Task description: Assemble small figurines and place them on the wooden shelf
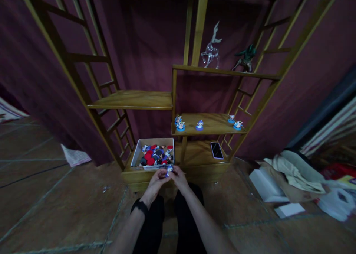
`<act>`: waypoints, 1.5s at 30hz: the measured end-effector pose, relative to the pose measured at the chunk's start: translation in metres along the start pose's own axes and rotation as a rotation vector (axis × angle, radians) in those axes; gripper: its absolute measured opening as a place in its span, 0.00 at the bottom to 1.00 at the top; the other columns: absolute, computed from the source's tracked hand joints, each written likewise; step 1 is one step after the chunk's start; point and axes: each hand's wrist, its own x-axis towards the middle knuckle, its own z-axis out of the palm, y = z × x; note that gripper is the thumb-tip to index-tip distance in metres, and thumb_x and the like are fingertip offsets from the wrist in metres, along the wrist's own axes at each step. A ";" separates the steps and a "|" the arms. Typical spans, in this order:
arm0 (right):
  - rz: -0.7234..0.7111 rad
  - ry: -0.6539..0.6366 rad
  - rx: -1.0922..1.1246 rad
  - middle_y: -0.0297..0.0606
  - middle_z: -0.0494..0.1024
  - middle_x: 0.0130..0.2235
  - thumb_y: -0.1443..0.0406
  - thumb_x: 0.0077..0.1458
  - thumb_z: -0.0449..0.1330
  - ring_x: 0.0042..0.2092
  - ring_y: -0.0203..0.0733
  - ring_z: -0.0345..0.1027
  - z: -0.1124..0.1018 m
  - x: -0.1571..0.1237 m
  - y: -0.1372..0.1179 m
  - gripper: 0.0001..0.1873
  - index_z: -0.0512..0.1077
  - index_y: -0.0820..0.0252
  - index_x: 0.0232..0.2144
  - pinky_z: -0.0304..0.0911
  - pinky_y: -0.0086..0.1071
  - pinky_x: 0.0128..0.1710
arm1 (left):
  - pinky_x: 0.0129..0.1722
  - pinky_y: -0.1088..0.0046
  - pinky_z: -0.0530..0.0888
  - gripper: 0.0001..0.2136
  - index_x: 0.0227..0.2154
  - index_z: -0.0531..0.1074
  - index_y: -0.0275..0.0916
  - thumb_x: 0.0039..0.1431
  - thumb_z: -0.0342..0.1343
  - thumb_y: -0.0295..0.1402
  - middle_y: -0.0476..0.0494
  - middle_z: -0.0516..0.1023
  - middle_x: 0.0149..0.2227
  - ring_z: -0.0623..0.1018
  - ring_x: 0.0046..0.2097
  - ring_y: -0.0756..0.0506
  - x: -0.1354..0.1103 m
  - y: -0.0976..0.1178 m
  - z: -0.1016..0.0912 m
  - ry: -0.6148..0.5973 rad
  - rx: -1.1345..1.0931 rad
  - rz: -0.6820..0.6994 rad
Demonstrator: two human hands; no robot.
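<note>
- A small figurine (169, 169), blue and white, is held between both hands just in front of the lowest board of a wooden shelf unit (133, 100).
- The left hand (157, 179) is closed on the small figurine from the left, the fingers curled in around it; a black wristband (139, 207) is worn on that wrist.
- The right hand (179, 178) is closed on the same piece from the right, so that the fingertips of both hands meet over it.
- Just behind the hands, an open cardboard box (138, 150) is set on the lowest board, filled with red, blue and dark pieces too small to be told apart.
- Five more figurines on blue bases (199, 126) are stood, spaced apart, on the middle board to the right.
- A phone (216, 150) is laid flat on the lowest board, to the right of the box.
- A glass deer (211, 49) and a dark green figure (246, 57) are placed on the top board.
- White boxes (265, 187) and crumpled beige cloth (294, 172) are seen on the tiled floor at the right.
</note>
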 end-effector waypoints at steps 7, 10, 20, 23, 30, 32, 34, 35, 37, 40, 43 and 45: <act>-0.009 0.126 -0.056 0.32 0.75 0.34 0.66 0.42 0.58 0.36 0.39 0.69 0.001 0.002 0.005 0.14 0.67 0.55 0.36 0.63 0.33 0.39 | 0.38 0.71 0.68 0.17 0.28 0.68 0.37 0.33 0.66 0.34 0.47 0.74 0.30 0.73 0.34 0.47 0.001 0.002 0.005 -0.039 0.038 -0.022; -0.011 0.139 -0.077 0.32 0.75 0.32 0.67 0.42 0.58 0.35 0.39 0.69 0.000 0.000 0.003 0.12 0.67 0.55 0.34 0.63 0.33 0.37 | 0.36 0.72 0.68 0.16 0.29 0.67 0.37 0.34 0.65 0.32 0.49 0.74 0.29 0.73 0.32 0.48 0.002 -0.001 0.006 -0.057 0.032 -0.008; -0.070 0.206 -0.227 0.32 0.74 0.31 0.66 0.43 0.57 0.34 0.40 0.68 -0.011 -0.011 -0.016 0.10 0.68 0.54 0.33 0.63 0.33 0.36 | 0.44 0.66 0.69 0.23 0.37 0.71 0.38 0.33 0.66 0.35 0.41 0.75 0.40 0.75 0.41 0.43 -0.005 0.014 0.012 -0.129 0.036 -0.067; -0.108 0.247 -0.163 0.33 0.74 0.33 0.64 0.43 0.57 0.35 0.41 0.67 -0.035 -0.011 -0.032 0.11 0.68 0.54 0.34 0.63 0.34 0.37 | 0.46 0.64 0.69 0.27 0.40 0.70 0.39 0.31 0.67 0.37 0.38 0.74 0.43 0.74 0.45 0.40 -0.002 0.013 0.006 -0.081 0.025 -0.108; -0.318 0.458 -0.128 0.35 0.73 0.33 0.60 0.43 0.60 0.35 0.40 0.68 -0.155 0.029 -0.135 0.16 0.66 0.56 0.37 0.64 0.36 0.39 | 0.42 0.62 0.72 0.30 0.38 0.73 0.41 0.25 0.66 0.46 0.38 0.76 0.41 0.73 0.46 0.35 0.006 0.012 -0.003 -0.005 0.078 -0.152; -0.393 0.529 -0.186 0.36 0.73 0.34 0.60 0.43 0.59 0.36 0.40 0.68 -0.190 0.050 -0.168 0.18 0.65 0.56 0.39 0.64 0.36 0.40 | 0.42 0.62 0.72 0.29 0.37 0.73 0.41 0.27 0.65 0.48 0.38 0.77 0.41 0.73 0.46 0.35 0.005 0.018 -0.002 0.022 0.093 -0.146; -0.443 0.574 -0.293 0.36 0.74 0.35 0.60 0.44 0.58 0.37 0.39 0.69 -0.222 0.072 -0.195 0.19 0.65 0.56 0.41 0.63 0.35 0.41 | 0.42 0.62 0.72 0.27 0.36 0.74 0.41 0.28 0.65 0.48 0.39 0.77 0.41 0.74 0.46 0.35 0.005 0.024 -0.002 0.014 0.093 -0.189; -0.448 0.589 -0.381 0.36 0.74 0.35 0.60 0.43 0.58 0.36 0.39 0.69 -0.236 0.083 -0.205 0.19 0.65 0.57 0.41 0.63 0.35 0.40 | 0.42 0.62 0.72 0.27 0.35 0.74 0.41 0.28 0.65 0.47 0.39 0.77 0.41 0.74 0.46 0.35 0.005 0.026 -0.001 -0.005 0.084 -0.213; -0.433 0.605 -0.579 0.35 0.75 0.33 0.61 0.43 0.58 0.34 0.39 0.68 -0.258 0.103 -0.219 0.17 0.67 0.56 0.39 0.63 0.34 0.39 | 0.42 0.61 0.73 0.26 0.35 0.74 0.41 0.28 0.65 0.47 0.39 0.77 0.41 0.74 0.46 0.34 0.007 0.027 -0.001 -0.019 0.066 -0.241; -0.370 0.612 -0.800 0.34 0.75 0.31 0.63 0.44 0.58 0.33 0.38 0.68 -0.277 0.125 -0.222 0.14 0.68 0.55 0.38 0.61 0.33 0.37 | 0.43 0.60 0.72 0.25 0.34 0.74 0.42 0.27 0.65 0.47 0.40 0.78 0.40 0.74 0.46 0.34 0.012 0.022 -0.003 -0.028 0.039 -0.263; -0.317 0.599 -0.919 0.34 0.74 0.30 0.64 0.45 0.57 0.32 0.39 0.67 -0.281 0.136 -0.211 0.14 0.68 0.55 0.38 0.60 0.33 0.37 | 0.45 0.59 0.71 0.24 0.32 0.75 0.44 0.27 0.66 0.46 0.42 0.77 0.41 0.73 0.46 0.34 0.016 0.017 -0.005 -0.044 0.006 -0.272; -0.304 0.584 -0.962 0.35 0.74 0.30 0.64 0.46 0.56 0.32 0.39 0.67 -0.279 0.139 -0.202 0.14 0.68 0.56 0.38 0.60 0.34 0.37 | 0.46 0.59 0.71 0.24 0.32 0.76 0.44 0.26 0.66 0.46 0.43 0.77 0.43 0.73 0.47 0.34 0.015 0.017 -0.006 -0.066 -0.012 -0.271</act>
